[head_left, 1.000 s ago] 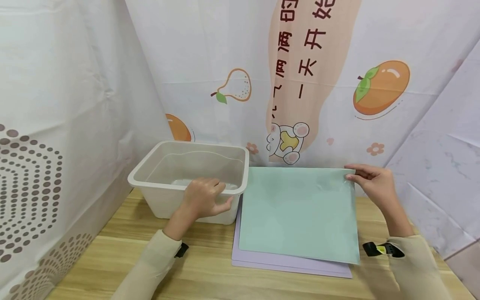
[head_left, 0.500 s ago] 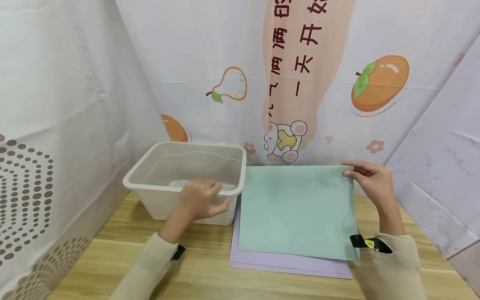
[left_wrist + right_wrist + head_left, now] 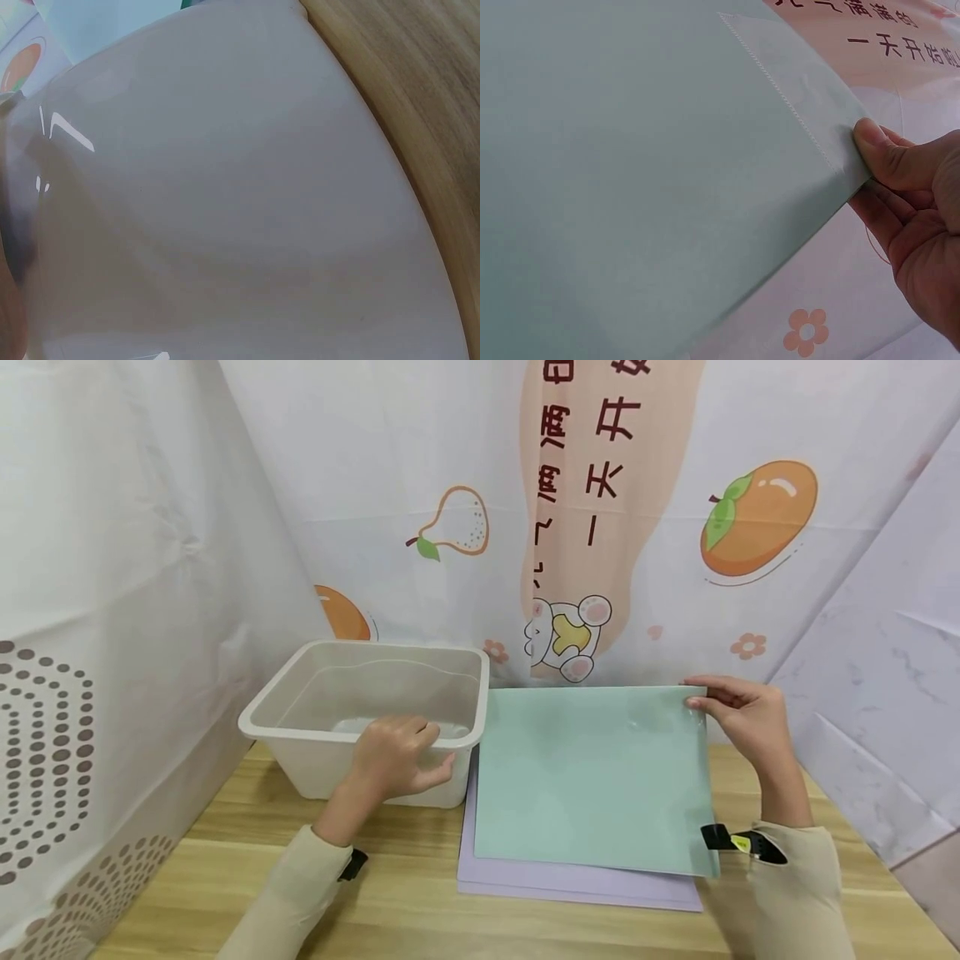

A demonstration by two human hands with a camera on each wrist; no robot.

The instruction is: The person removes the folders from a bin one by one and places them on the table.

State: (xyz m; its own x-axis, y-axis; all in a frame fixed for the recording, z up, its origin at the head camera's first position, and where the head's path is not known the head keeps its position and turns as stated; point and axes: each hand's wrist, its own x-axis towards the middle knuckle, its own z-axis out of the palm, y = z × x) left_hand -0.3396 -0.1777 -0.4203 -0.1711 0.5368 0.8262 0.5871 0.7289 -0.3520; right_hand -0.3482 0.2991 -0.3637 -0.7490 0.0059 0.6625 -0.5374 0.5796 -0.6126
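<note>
In the head view, my right hand (image 3: 746, 718) pinches the upper right corner of a pale green plastic folder (image 3: 585, 777), thumb in front and fingers behind. The right wrist view shows the same folder (image 3: 652, 180) close up, with a clear welded strip near the pinched corner. Beneath it lies a lilac folder (image 3: 577, 878), mostly covered, showing along the left and near edges. My left hand (image 3: 393, 756) grips the near rim of an off-white plastic bin (image 3: 300, 760), fingers curled over the rim and thumb outside. The bin's wall (image 3: 240, 187) fills most of the left wrist view.
The bin stands just left of the folders on a wood-grain table (image 3: 405, 902). A printed curtain (image 3: 390, 460) hangs close behind them. More curtain closes in the left and right sides.
The green folder's near right corner has risen slightly, and the right forearm has shifted a little left. Both hands keep their holds. The head view has shifted slightly.
</note>
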